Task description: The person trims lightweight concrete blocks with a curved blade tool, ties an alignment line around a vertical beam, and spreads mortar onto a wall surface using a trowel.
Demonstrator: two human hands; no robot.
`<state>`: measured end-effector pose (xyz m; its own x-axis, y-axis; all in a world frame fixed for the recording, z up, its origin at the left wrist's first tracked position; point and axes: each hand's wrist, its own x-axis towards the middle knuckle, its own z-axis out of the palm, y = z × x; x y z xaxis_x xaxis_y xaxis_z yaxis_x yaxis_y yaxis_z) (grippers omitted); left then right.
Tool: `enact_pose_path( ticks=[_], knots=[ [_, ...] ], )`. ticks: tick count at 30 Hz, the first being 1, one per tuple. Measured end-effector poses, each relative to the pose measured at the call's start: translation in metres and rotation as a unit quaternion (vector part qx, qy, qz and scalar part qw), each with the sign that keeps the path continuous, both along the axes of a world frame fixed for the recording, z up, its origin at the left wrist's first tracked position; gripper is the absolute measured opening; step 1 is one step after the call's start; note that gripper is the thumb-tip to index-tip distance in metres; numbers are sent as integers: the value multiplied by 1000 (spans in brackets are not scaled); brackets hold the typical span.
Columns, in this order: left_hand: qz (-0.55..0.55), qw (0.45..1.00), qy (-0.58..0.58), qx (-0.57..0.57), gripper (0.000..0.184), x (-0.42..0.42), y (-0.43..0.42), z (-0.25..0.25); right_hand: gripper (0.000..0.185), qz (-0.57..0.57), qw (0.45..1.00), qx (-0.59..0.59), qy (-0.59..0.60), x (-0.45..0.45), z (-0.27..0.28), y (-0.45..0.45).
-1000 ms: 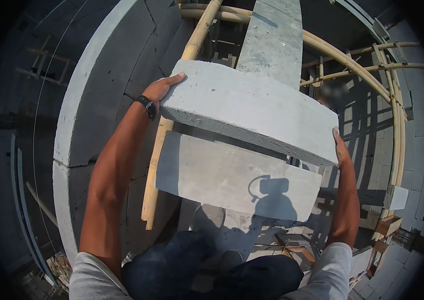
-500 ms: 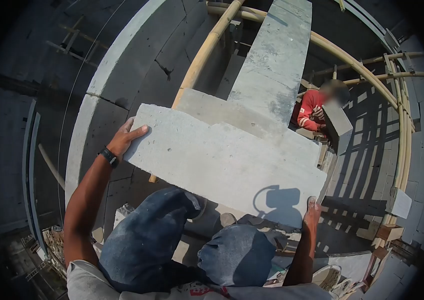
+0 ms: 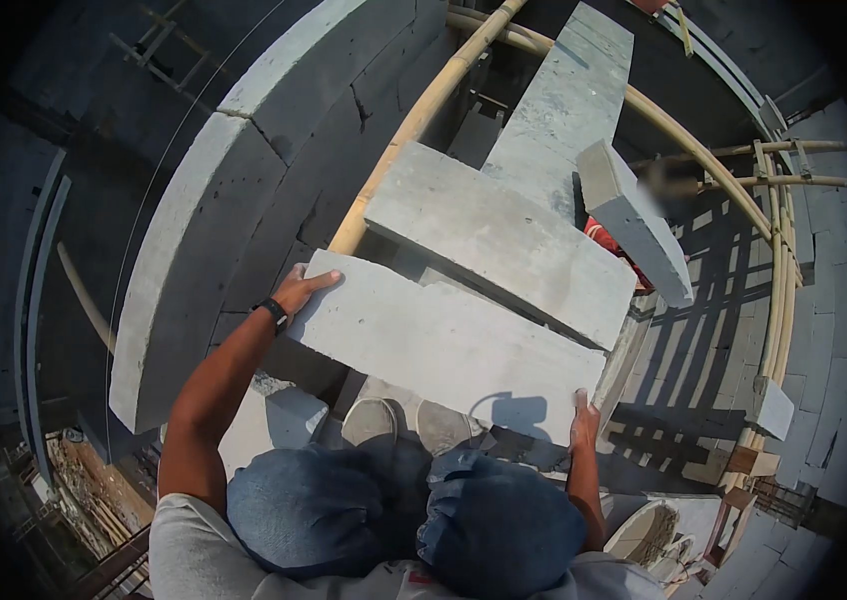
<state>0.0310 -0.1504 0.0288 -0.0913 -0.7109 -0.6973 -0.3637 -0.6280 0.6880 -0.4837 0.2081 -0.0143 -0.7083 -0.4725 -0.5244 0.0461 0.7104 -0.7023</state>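
Observation:
A long pale concrete block (image 3: 444, 335) lies across the front of my knees, gripped at both ends. My left hand (image 3: 304, 291) holds its left end, thumb on top; a dark watch (image 3: 273, 312) is on that wrist. At the right end, my right hand (image 3: 585, 422) is closed on the edge with the thumb up. Just beyond lies a second block (image 3: 509, 240), with a narrow dark gap between the two. The undersides of my fingers are hidden by the block.
A block wall (image 3: 184, 235) curves along the left. Bamboo poles (image 3: 424, 115) run past it. A grey plank (image 3: 569, 100) extends forward. At the right, a co-worker in red (image 3: 604, 240) is mostly hidden behind a tilted block (image 3: 634, 222). My shoes (image 3: 444, 425) show below.
The held block first came down toward my knees, then shifted slightly forward, still in both hands. The second block now shows more fully beyond it. The co-worker's block has risen and moved left.

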Motion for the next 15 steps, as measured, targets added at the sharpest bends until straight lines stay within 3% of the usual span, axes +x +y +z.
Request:
enact_pose_path(
  ticks=[3,10,13,15],
  knots=[
    [-65,997,-3,-27,113,-4,-33,-33,72,-45,999,3,26,-16,-38,-9],
    [-93,996,-19,-6,119,-16,-68,6,83,-95,991,98,-9,24,-29,-38],
    [-147,988,17,-44,116,0,-75,-11,76,-75,995,67,-23,30,-34,-41],
    [-167,985,-22,-43,111,6,-72,-11,71,-79,995,56,-10,37,-30,-41]
  ],
)
